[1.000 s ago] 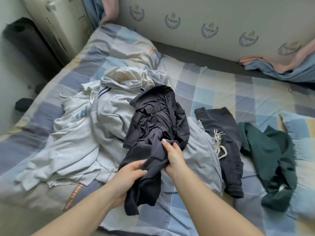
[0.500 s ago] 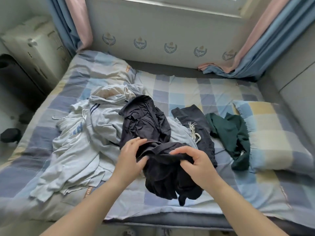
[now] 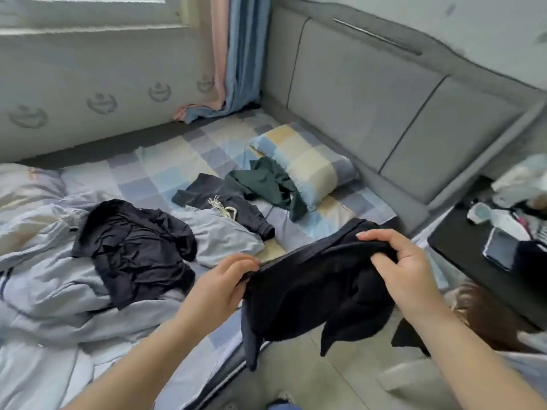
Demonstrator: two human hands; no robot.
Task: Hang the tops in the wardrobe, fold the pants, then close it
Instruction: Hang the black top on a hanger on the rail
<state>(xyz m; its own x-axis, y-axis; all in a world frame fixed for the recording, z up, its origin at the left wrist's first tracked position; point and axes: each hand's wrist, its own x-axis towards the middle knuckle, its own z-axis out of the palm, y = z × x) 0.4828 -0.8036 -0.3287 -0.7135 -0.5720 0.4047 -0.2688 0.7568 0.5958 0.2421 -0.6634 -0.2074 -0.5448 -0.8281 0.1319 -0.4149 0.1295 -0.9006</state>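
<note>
A: What's nearest?
B: Both hands, left hand and right hand, pinch a dark garment hanging past the bed edge.
A: Beyond?
B: Black top, drawstring pants, green top, pillow.

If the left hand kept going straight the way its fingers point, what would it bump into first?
The left hand points right, across the dark garment it pinches. Going on, it would probably meet the right hand gripping the other end, though depth is hard to judge.
</note>
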